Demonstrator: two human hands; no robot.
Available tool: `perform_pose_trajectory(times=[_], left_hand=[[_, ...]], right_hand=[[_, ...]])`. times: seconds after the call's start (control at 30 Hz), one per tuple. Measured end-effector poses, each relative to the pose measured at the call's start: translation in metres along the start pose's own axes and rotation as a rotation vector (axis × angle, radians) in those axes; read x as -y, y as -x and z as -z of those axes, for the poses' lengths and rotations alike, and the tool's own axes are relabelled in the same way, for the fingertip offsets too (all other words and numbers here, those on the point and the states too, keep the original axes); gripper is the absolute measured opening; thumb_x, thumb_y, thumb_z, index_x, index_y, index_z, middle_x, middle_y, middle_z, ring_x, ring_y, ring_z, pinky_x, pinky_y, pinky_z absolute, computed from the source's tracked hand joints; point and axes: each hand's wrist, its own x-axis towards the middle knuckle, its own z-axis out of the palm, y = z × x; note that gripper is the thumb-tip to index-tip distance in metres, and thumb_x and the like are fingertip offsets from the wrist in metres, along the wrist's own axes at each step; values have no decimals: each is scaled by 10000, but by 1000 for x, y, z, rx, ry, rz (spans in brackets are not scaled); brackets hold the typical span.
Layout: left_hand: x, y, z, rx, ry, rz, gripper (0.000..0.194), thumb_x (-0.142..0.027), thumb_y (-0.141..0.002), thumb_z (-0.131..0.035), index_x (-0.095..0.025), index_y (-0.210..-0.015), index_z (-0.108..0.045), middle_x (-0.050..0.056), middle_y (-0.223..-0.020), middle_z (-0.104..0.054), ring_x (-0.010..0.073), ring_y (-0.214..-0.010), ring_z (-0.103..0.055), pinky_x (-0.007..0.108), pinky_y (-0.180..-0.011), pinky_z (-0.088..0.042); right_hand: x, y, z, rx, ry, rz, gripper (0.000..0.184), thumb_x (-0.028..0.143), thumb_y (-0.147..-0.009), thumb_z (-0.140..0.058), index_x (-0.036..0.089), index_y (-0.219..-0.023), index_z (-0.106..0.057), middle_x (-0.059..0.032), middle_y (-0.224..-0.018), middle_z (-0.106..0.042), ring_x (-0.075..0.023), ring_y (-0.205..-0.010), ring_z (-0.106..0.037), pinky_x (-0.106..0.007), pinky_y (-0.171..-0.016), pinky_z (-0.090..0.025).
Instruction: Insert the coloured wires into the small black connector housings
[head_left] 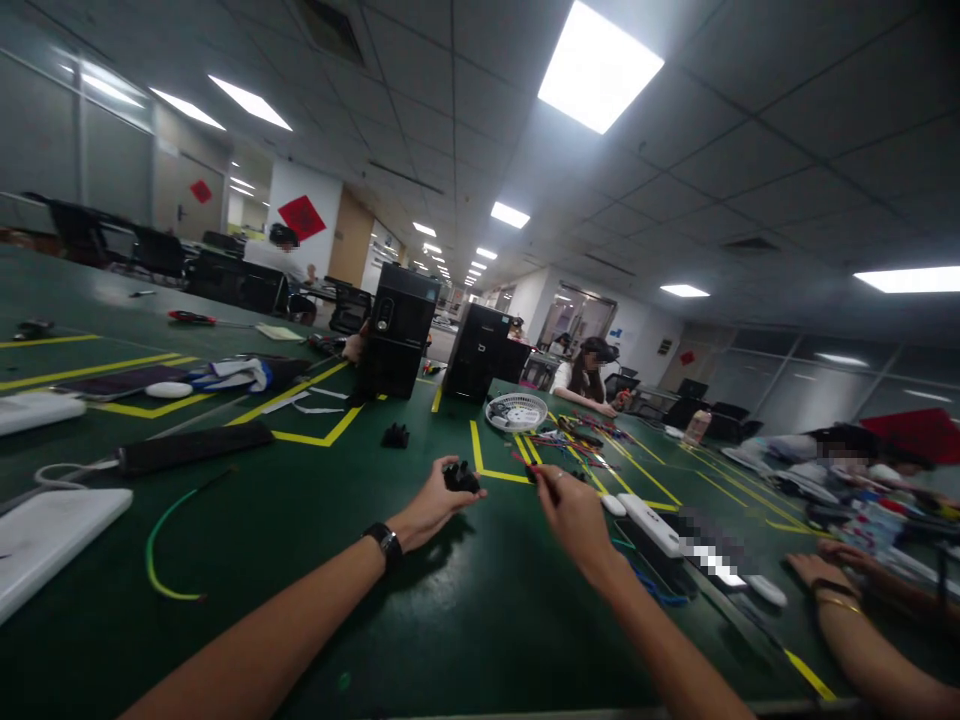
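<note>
My left hand (439, 505), with a dark watch on its wrist, holds a small black plastic part with upright prongs (463, 477) above the green table. A similar black part (395, 435) sits on the table just beyond it. To the right, my right hand (566, 510) has thumb and forefinger pinched together. Something tiny, dark with a trace of red, shows at those fingertips, too small to name. Past my right hand lie a white round basket (516, 411) and a spread of coloured wires (577, 440).
Two black computer towers (405, 335) stand at the table's far side. White power strips (651, 525) lie at right, near another person's hands (817, 575). On the left are a green wire (154, 545), a black pouch (199, 447) and a screwdriver (193, 318). Yellow tape marks the tabletop.
</note>
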Motion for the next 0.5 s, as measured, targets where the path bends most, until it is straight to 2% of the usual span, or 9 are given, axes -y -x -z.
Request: perform_pose_trajectory(times=[0.1, 0.23, 0.37, 0.5], left_hand=[[-2, -4, 4, -37, 33, -18, 772, 49, -599, -675, -232, -1198, -277, 111, -1105, -591, 194, -930, -658, 391, -954, -445], [-6, -12, 10, -91, 74, -22, 708, 65, -594, -578, -220, -1181, -304, 104, -1092, -582, 199, -954, -639, 412, -937, -453], [-6, -23, 18, -75, 76, -31, 598, 12, -638, -519, -210, -1156, -318, 111, -1068, -585, 198, -904, -646, 408, -878, -476], [-6, -27, 21, -79, 60, -18, 538, -15, -664, -484, -210, -1139, -327, 100, -1040, -589, 186, -875, -643, 381, -832, -483]], right_hand=[[27, 9, -38, -8, -73, 120, 291, 224, -916, -417, 189, -1122, -621, -74, -1018, -702, -186, -860, -673, -274, -785, -494], [30, 16, -72, -6, -182, 141, 298, 190, -912, -412, 182, -1124, -621, -84, -1002, -707, -182, -858, -683, -268, -772, -521], [21, 18, -80, 12, -224, 153, 308, 175, -912, -406, 164, -1146, -605, -99, -1007, -700, -180, -887, -676, -271, -791, -522], [16, 20, -80, 42, -205, 192, 300, 175, -917, -413, 143, -1159, -587, -97, -928, -700, -166, -792, -673, -250, -703, -514]])
